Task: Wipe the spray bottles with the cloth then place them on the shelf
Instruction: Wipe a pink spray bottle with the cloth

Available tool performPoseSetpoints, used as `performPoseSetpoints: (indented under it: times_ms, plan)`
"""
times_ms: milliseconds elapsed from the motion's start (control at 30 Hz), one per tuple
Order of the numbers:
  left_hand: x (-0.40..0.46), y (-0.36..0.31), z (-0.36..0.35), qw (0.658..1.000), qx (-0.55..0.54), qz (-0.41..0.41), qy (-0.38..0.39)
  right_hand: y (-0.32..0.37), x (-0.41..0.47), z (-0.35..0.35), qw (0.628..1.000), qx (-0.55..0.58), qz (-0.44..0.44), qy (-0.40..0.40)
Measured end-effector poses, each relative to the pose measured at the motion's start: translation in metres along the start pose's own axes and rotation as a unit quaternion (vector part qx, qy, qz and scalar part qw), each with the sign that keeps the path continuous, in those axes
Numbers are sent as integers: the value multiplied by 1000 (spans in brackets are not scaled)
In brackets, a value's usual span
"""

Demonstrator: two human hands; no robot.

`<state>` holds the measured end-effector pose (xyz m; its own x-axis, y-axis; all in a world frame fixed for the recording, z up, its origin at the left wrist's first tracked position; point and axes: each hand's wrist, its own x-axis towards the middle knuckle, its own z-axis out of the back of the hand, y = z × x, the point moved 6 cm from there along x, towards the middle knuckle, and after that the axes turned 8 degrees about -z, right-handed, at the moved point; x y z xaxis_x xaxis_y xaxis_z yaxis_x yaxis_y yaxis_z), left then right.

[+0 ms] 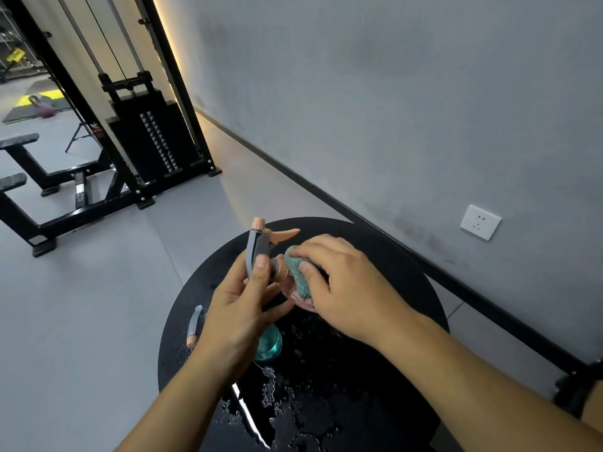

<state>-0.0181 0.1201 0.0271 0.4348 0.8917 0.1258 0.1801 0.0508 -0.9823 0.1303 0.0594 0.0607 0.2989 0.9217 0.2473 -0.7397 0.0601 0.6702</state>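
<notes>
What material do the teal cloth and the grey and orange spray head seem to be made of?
The teal cloth looks like microfibre or terry: its surface is fuzzy and nubbly. The grey and orange spray head looks like moulded plastic, matte, with smooth hard edges and a thin orange trigger.

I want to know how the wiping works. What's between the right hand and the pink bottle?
The teal cloth. The head view shows the right hand pinching it against the pink bottle, which the left hand holds by its sprayer.

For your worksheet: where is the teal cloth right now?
In the head view, the cloth is in the right hand, pressed against the spray bottle above the round table.
</notes>
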Motion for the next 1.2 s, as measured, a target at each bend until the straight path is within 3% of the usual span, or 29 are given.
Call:
performPoseSetpoints:
  times_ms: [200,433,667,767,933,1100,1200]
  plan:
    - [-1,-2,6,999,4,-35,-17,-30,10,12,995,-7,-98,-25]
    - [0,-5,7,999,-4,-41,-28,-6,1,7,1000,22,-2,-4]
    - [7,-13,15,995,-63,-32,-76,-42,4,15,991,42,-113,-57]
    - [6,-10,11,994,-63,-21,-89,-28,0,13,993,54,-71,-72]
    - [3,-4,10,991,-79,5,-111,0,-6,1,999,14,22,-24]
    - [6,-8,20,986,-97,6,-139,-22,0,12,996,6,-59,-60]
    - [6,-8,19,985,-100,11,-138,-15,-4,9,998,8,-38,-59]
